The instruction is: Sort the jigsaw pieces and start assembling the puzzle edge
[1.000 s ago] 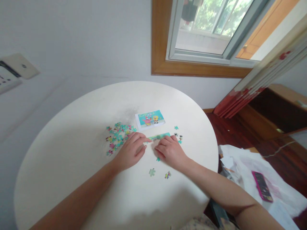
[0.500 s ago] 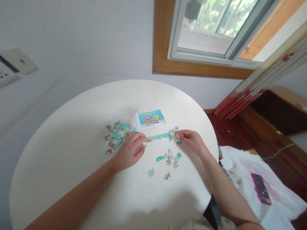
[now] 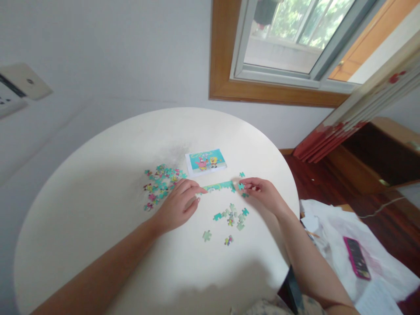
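Note:
A joined strip of teal puzzle pieces lies near the middle of the table. My left hand rests palm down with its fingers loosely stretched, the index fingertip touching the strip's left end. At the strip's right end, my right hand pinches a teal puzzle piece between thumb and fingers, apart from the strip. Behind the strip lies a picture card with cartoon figures on teal. A heap of mixed puzzle pieces spreads beyond my left hand, which covers part of it.
Loose pieces lie in front of the strip, with a pale green piece and a multicoloured piece nearer me. The round white table meets the wall. Right of it, a pink-edged phone lies on white sheeting.
The piece in my right hand has turned, and its teal face now shows plainly. My right fingers have shifted slightly; my left hand stays in place.

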A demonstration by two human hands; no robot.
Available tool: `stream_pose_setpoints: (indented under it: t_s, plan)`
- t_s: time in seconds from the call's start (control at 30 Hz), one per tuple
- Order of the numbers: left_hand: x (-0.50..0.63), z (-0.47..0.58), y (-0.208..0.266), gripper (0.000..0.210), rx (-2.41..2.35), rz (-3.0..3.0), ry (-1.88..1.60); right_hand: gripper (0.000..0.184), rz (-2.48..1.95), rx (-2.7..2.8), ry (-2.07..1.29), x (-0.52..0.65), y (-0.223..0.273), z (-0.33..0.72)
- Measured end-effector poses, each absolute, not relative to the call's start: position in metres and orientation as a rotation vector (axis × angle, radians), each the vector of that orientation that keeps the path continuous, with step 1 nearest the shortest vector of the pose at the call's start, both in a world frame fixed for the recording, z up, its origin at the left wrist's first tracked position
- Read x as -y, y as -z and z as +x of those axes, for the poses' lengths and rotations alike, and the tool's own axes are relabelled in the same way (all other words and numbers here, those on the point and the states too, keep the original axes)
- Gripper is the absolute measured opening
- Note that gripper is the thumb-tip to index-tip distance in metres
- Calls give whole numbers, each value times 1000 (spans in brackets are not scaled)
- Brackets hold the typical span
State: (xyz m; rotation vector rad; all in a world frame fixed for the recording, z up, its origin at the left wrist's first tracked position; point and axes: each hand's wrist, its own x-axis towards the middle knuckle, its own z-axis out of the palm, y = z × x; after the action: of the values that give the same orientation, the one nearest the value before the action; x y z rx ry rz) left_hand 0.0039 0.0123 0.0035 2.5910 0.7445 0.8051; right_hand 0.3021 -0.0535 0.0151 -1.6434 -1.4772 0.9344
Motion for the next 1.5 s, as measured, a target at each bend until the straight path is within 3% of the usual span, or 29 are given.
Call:
stream_pose_setpoints:
  t_s: [1.27,1.5]
  plan:
    - [-13,3,0,24,-760,2584,-806,30,-1614,1561,-869,56,-16,304]
    - [-12,3,-1,18,-761,2579,-798,28,-1427,1464,-1114,57,-22,268]
